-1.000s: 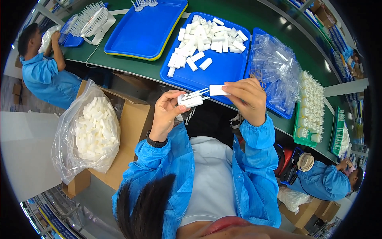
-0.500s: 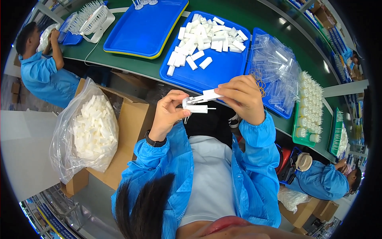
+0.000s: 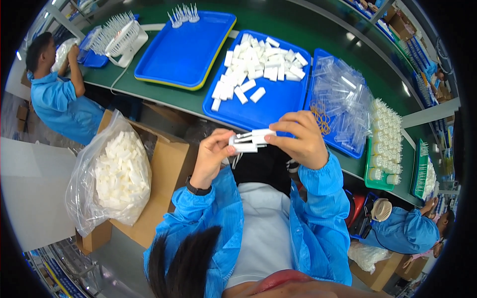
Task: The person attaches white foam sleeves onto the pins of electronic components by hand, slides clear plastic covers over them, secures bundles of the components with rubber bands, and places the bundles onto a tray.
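In front of my chest, my left hand (image 3: pixel 210 155) pinches a white plastic piece with thin prongs (image 3: pixel 242 135) by its base. One white rectangular sleeve (image 3: pixel 246 148) sits along a lower prong, and other thin prongs hang below my fingers. My right hand (image 3: pixel 304 141) is closed, its thumb and fingertips on a second white sleeve (image 3: pixel 261 133), which lies in line with the upper prongs. How far the prongs reach into that sleeve I cannot tell. Beyond my hands, a blue tray (image 3: pixel 278 107) holds a heap of similar white sleeves (image 3: pixel 258 94).
On the right, another blue tray (image 3: pixel 343 144) carries clear plastic tubes (image 3: pixel 343 94) and rubber bands (image 3: pixel 322 122), beside a green tray (image 3: pixel 376 184) of pronged pieces. Far left stands a blue-yellow tray (image 3: pixel 181 54). A bag of white pieces (image 3: pixel 121 174) fills a carton. Co-workers sit at both sides.
The upper sleeve in my right hand has come down from a slant to nearly parallel with the lower one. The whole view has shifted slightly, so the trays appear lower.
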A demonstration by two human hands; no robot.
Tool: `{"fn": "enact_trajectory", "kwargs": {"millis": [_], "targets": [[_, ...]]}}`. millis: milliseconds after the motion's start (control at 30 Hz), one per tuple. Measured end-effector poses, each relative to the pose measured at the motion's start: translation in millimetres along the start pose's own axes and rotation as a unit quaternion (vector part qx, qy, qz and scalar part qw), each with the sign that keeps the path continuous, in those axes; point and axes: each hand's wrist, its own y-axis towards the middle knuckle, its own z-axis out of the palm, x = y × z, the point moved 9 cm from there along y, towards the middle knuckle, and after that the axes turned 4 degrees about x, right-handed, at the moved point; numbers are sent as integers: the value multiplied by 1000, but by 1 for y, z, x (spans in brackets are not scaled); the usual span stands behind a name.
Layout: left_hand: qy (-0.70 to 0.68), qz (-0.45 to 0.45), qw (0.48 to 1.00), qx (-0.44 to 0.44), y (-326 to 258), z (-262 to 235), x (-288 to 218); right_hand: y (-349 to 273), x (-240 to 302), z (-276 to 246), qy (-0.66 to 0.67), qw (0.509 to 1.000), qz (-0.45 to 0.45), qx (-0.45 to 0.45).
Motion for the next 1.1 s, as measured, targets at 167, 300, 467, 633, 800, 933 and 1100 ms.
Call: {"fn": "enact_trajectory", "kwargs": {"millis": [167, 300, 467, 633, 800, 933, 1100], "targets": [[-28, -14, 999, -6, -3, 1, 3, -7, -9, 5, 44, 997, 59, 13], [-19, -16, 1000, 3, -3, 2, 4, -9, -12, 6, 63, 995, 69, 25], [-41, -46, 998, 20, -1, 6, 12, -7, -7, -4, 51, 998, 30, 22], [-43, -60, 997, 34, 1, 11, 12, -12, -7, -7, 46, 998, 37, 4], [-45, -73, 996, 18, 3, 9, 20, -17, -11, -9, 31, 999, 36, -12], [-41, -73, 996, 18, -1, 10, 21, -16, -3, -13, 14, 1000, 20, -16], [-56, -60, 996, 30, -3, 13, 17, -14, -2, -6, 27, 999, 34, -8]]}}
